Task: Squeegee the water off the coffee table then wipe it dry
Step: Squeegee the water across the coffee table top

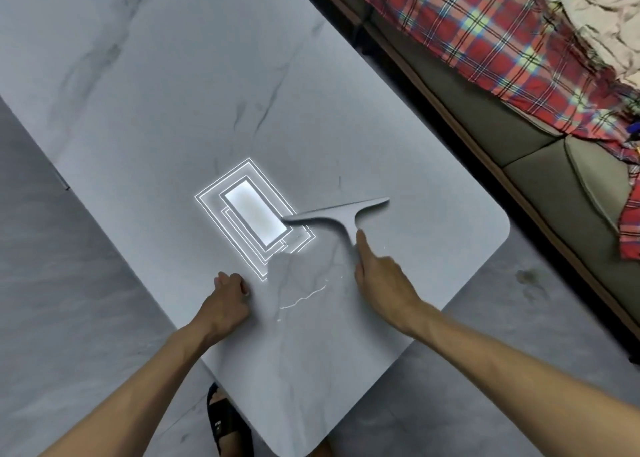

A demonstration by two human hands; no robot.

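Note:
A grey T-shaped squeegee (337, 215) rests blade-down on the pale marble-patterned coffee table (156, 110), near its right end. My right hand (379, 276) grips the squeegee's handle, index finger stretched along it. A thin film of water (304, 293) with a bright wavy edge lies on the tabletop between my hands, just below the blade. My left hand (227, 300) sits at the table's near edge, fingers curled, nothing visible in it. No cloth is in view.
A ceiling lamp's reflection (254, 215) glares on the tabletop left of the squeegee. A sofa (519, 144) with a red plaid blanket (485, 40) runs along the right. My foot in a black sandal (225, 422) stands on the grey floor under the table's near corner.

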